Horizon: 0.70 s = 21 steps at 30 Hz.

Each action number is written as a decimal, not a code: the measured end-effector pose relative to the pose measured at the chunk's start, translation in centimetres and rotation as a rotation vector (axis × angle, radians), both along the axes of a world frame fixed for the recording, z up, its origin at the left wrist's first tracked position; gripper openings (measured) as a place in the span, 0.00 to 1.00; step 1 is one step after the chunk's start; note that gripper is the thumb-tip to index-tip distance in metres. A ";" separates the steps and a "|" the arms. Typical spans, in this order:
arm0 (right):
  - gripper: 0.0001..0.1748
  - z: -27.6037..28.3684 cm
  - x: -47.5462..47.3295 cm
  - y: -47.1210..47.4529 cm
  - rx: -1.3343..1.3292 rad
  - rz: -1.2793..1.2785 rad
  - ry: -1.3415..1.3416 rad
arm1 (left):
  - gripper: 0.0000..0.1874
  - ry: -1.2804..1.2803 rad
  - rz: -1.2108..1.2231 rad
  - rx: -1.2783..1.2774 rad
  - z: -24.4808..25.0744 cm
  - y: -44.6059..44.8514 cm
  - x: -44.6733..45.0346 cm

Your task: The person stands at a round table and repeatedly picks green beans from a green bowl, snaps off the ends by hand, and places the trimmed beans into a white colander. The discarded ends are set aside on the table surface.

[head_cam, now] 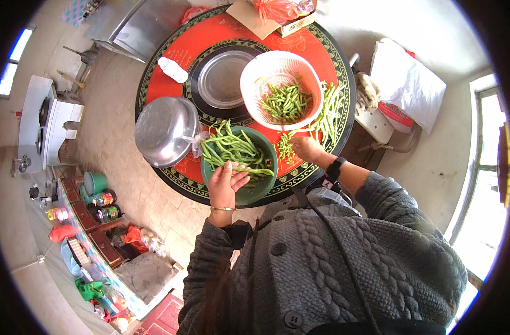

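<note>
My left hand holds a long green bean between thumb and fingers, above a green plastic basin. Whole green beans are heaped in that basin. Over the table to the right is my right hand, its fingers drawn together beside a small pile of bean ends. Whether it pinches anything is hidden. Beyond it stands a pink-and-white plastic colander holding short, snapped bean pieces. More long beans lie loose along the colander's right side.
The round red table has a dark patterned rim. A metal pot or basin overlaps its left edge. A round metal tray, a white bottle and a cardboard box with a red bag stand farther back. A chair is at right.
</note>
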State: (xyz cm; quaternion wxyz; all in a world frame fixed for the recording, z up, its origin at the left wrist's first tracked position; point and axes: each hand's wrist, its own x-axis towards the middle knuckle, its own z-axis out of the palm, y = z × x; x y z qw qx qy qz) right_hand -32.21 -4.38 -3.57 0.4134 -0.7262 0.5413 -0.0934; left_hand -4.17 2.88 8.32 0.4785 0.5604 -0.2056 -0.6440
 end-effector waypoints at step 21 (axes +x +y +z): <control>0.11 9.2 3.9 -0.9 0.781 -0.658 -0.852 | 0.08 -0.471 -0.303 -0.617 5.7 -0.4 -2.6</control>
